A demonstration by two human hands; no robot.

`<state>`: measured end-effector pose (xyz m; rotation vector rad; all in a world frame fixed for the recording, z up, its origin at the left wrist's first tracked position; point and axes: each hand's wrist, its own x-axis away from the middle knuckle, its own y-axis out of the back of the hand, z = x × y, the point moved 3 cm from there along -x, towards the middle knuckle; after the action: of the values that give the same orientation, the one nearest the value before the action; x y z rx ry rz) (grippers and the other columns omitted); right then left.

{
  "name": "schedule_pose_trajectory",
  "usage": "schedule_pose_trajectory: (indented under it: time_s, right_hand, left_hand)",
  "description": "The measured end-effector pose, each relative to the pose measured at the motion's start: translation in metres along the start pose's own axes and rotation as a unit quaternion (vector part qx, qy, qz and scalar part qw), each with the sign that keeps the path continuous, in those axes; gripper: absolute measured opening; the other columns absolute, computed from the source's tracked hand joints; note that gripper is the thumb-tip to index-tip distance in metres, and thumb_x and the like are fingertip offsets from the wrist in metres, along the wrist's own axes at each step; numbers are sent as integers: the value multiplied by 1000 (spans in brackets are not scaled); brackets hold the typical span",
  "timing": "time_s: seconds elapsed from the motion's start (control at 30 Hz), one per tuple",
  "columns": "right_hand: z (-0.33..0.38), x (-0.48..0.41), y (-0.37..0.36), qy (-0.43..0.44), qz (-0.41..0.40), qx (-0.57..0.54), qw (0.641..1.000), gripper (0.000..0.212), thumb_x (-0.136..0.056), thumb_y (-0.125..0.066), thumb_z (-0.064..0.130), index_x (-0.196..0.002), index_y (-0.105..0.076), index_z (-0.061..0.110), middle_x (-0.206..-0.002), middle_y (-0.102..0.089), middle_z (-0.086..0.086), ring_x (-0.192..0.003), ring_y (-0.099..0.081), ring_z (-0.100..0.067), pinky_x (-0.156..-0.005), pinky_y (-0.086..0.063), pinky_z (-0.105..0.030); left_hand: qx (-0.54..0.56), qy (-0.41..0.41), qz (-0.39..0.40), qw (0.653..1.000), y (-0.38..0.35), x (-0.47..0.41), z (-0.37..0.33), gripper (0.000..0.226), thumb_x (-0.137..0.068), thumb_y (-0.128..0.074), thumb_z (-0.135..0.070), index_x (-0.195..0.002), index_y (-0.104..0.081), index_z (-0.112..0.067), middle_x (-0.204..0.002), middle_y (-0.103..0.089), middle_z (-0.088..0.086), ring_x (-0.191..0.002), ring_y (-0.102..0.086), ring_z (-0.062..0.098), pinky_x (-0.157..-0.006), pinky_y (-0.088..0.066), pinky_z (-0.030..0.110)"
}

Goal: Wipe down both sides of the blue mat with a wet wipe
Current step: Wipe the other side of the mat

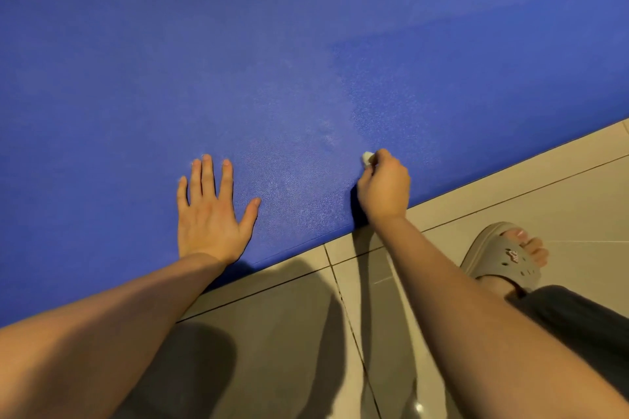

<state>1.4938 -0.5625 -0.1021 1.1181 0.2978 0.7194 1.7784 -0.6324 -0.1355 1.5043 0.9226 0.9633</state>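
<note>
Mat [306, 44]: blue, lying flat on the floor and filling most of the view; its near edge runs on a slant from 7 o'clock up to 3 o'clock, its far edge crosses the top from 10 to 12 o'clock.
Mat surface: fine pebbled grain; a darker patch spreads from the middle out toward 2 o'clock, with a paler, duller area to its left.
Wipe [367, 158]: small white wad, only a corner showing past the knuckles, down against the mat just right of centre.
Right hand [384, 187]: fingers curled tight around the wipe, fist resting on the mat just inside the near edge, at about 3 o'clock from the centre.
Left hand [211, 214]: flat on the mat, palm down, fingers straight and slightly spread, thumb out to the side, at about 8 o'clock; it holds nothing.
Hands to each other: apart, a bare stretch of mat between them.
Forearms: both bare, reaching in from the bottom corners.
Floor [510, 194]: beige tiles with dark grout lines, seen at 4 to 6 o'clock and as a thin strip at 11 o'clock.
Slipper [503, 255]: grey-beige with holes, on a foot at 4 o'clock, beside the mat and off it.
Shorts [578, 313]: dark cloth at 4 to 5 o'clock, below the slipper.
</note>
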Motion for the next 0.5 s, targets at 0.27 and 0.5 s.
schedule_pose_trajectory:
  time_s: [0.27,0.5]
  right_hand:
    - [51,84,-42,231,135,-21,963,20,-100,-54,24,-112,-67,15,-101,-66,-12,-87,-64,-36,-72,-50,-42]
    - [-12,-14,9,85,8,48,995,27,-102,-54,37,-98,-64,13,-106,-56,-11,-83,-61,-36,-66,-41,-36]
  left_hand:
    - [-3,1,1,1000,1,0,0,84,-97,-17,-71,-161,-16,-16,-168,-8,15,-156,-2,30,-125,-11,52]
    - [0,-1,0,1000,1,1,1,83,-97,-18,-69,-160,-19,-15,-168,-10,16,-156,-2,30,-124,-11,52]
